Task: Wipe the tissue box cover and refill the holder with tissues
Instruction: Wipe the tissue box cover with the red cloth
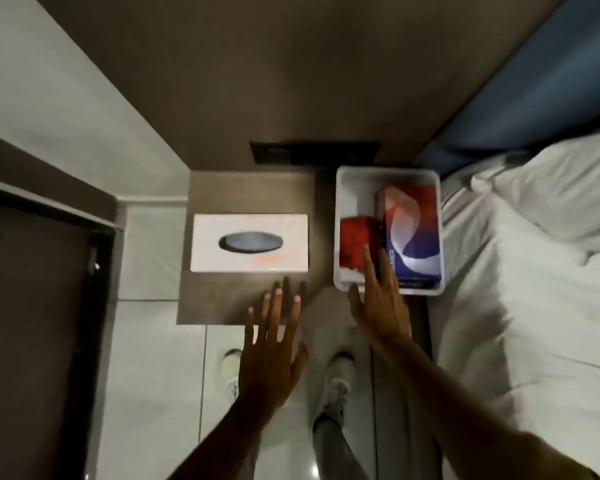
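A white tissue box cover [249, 242] with a dark oval slot lies on a small brown bedside shelf [222, 303]. To its right stands a white plastic bin [343, 230] that holds a red cloth [355, 242] and a red-and-blue tissue pack [413, 233]. My left hand [272, 351] hovers flat, fingers spread, over the shelf's front edge, just short of the cover. My right hand [378, 299] reaches over the bin's near rim, its fingertips at the cloth and the pack's edge. Neither hand holds anything.
A bed with white linen [534, 289] and a blue headboard [520, 109] fills the right side. A dark switch panel [312, 152] sits on the wall behind the shelf. Pale floor tiles and my shoes [336, 375] lie below; a dark door frame [94, 306] is at left.
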A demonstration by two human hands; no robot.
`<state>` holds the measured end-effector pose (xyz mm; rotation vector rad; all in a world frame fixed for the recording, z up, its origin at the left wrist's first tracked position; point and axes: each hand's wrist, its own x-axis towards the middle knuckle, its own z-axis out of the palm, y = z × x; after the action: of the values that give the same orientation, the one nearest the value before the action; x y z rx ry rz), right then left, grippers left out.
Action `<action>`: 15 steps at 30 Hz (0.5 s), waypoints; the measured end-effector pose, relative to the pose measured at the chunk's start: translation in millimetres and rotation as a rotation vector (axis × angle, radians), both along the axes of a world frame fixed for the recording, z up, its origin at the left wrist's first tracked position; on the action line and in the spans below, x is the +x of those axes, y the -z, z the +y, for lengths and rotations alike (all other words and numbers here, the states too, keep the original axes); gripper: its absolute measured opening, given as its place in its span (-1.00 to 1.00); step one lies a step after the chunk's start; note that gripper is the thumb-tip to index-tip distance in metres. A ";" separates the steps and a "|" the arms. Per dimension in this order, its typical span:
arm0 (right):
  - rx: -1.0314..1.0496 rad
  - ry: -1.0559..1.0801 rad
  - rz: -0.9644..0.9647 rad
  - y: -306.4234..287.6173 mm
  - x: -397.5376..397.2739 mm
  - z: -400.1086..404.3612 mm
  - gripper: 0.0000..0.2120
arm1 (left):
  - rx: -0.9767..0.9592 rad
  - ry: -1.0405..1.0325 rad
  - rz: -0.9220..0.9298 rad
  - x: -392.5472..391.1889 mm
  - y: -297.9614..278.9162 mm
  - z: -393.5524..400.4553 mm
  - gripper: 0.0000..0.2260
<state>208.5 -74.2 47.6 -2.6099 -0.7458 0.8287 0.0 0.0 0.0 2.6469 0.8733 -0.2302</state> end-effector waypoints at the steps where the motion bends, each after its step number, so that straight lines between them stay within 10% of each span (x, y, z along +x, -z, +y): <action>1: 0.024 -0.013 -0.002 24.2 6.5 5.6 -0.36 | -0.019 -0.001 0.029 -0.6 24.6 -5.0 -0.39; 15: -0.125 -0.023 -0.286 133.2 43.4 46.9 -0.30 | 0.156 -0.135 0.071 -3.7 175.3 -20.7 -0.23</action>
<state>251.9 -27.3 -85.6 -2.8751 -0.8223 0.5279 -3.7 -20.7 -175.3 2.7215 1.1306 -0.2319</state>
